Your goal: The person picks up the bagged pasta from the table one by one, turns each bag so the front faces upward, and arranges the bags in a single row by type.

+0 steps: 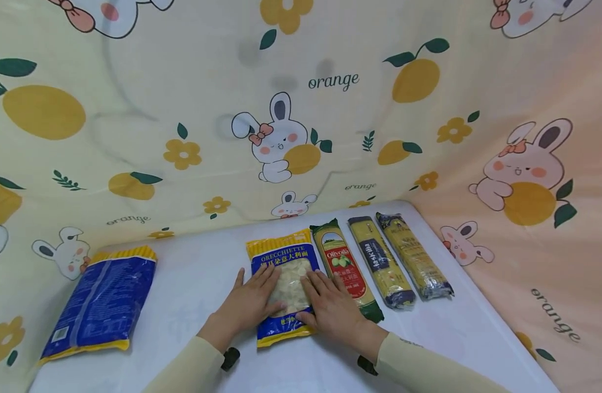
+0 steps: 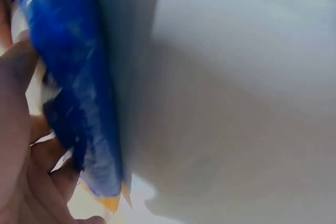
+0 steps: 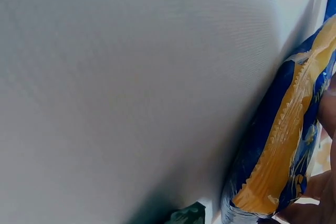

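Observation:
A blue and yellow bag of orecchiette pasta lies face up on the white table, pale pasta showing through its window. My left hand rests on the bag's left side, fingers stretched over the window. From the other side my right hand lies on its right part, fingers extended and thumb near the lower edge. In the left wrist view, fingers and thumb reach over the side of the blue bag. The right wrist view shows the bag's yellow crimped end beside the fingers.
Right of the orecchiette lie a green and red Olivoilà pasta pack, a La Sicilia pasta pack and another long yellow pack. A second blue and yellow bag lies at left. Printed cloth hangs behind the table.

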